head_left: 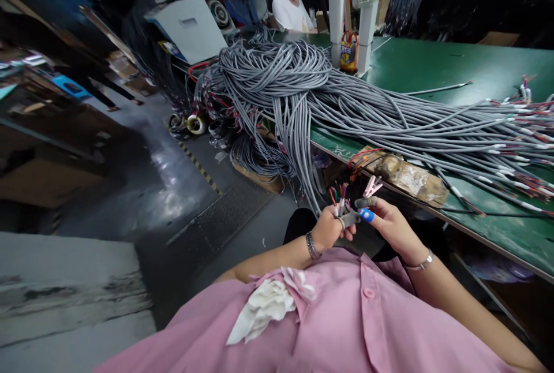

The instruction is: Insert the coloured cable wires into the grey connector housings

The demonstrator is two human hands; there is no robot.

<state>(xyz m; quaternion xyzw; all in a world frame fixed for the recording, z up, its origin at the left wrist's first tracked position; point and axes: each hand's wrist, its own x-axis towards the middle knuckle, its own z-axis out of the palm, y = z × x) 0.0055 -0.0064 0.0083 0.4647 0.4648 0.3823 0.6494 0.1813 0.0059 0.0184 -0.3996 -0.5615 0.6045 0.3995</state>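
Note:
Low in front of my pink shirt, my left hand (pixel 331 227) is closed around the ends of several grey cables. Their stripped, coloured wires (pixel 341 193) fan upward above the fist, and a grey finger cover wraps its thumb. My right hand (pixel 393 227) comes in from the right, thumb and forefinger pinched together beside those wires. Blue tape with a pale spot covers the thumb, and a grey cover sits on the forefinger. Whatever lies between these fingertips is too small to make out. Just beyond the forefinger is a pink clothespin (pixel 372 186), near the bench edge.
A thick heap of grey cables (pixel 277 67) stretches along the green bench (pixel 433 67) and hangs over its edge. A taped wooden block (pixel 402 174) sits at that edge. Behind are a white post (pixel 336 9), a fan and a seated person (pixel 292 12). More cable coils lie below.

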